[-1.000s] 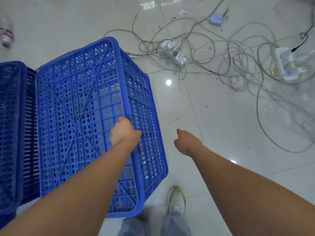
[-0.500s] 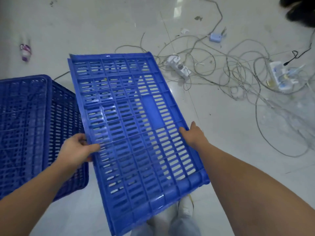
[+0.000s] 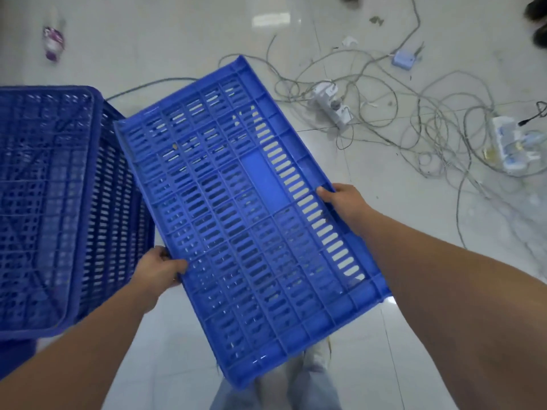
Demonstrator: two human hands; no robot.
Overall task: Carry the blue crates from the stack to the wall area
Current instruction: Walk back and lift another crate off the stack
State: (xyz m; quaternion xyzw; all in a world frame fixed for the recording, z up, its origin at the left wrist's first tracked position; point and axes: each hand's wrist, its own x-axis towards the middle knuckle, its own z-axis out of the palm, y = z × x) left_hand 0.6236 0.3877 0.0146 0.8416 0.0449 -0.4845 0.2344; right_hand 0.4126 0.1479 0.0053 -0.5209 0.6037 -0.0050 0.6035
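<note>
Head view: a blue crate [image 3: 251, 220] is held up in the air, turned on its side so that one slotted wall faces the camera, w/ its long axis going from upper left to lower right. The left hand [image 3: 159, 269] is clamped on the crate's left long edge, thumb on the front face and the other fingers behind. The right hand [image 3: 343, 201] is clamped on the opposite long edge, approx. at its middle, fingers curled over the rim. The two hands are well apart, w/ the crate between them.

At the left stands the stack [image 3: 56, 208] of blue crates, bottom side up, just beside the held crate; if they touch I cannot tell.

The floor [image 3: 414, 306] is of pale glossy tiles. On it, at the upper right, lies a tangle of cables [image 3: 414, 119] w/ two white power strips [image 3: 333, 106] and a small light blue box [image 3: 403, 60]. At the upper left lies a bottle [image 3: 54, 39], blurred. Under the crate's low end show the person's legs in light trousers [image 3: 275, 395] and a pale shoe [image 3: 321, 355].
</note>
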